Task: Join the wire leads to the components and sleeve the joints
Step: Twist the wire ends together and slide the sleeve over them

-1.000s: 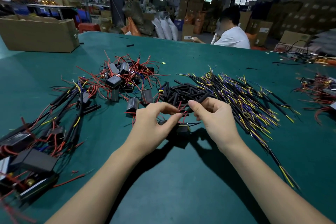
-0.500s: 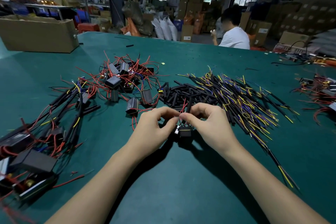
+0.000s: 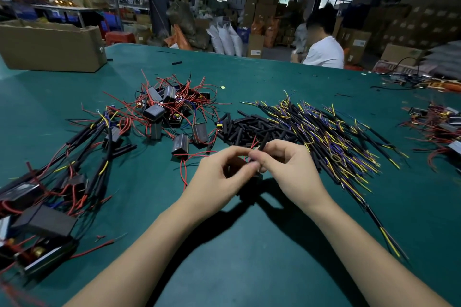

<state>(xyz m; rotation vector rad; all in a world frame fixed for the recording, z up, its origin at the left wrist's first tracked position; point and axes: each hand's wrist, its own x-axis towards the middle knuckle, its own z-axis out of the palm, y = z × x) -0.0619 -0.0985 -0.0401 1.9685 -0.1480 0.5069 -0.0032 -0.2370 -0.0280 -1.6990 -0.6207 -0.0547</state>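
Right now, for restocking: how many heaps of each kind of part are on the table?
Black sleeve heap: 1
Yellow-and-purple lead heap: 1
Red-wired component heaps: 2
Sleeved assembly heap: 1
Total: 5

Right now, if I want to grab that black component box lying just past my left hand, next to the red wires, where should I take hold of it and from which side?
Judging by its pose, pinch the black component box across its two long flat sides, coming from above. It lies flat, apart from the heap, and its red leads trail toward you, so keep your fingers on the body, clear of them.
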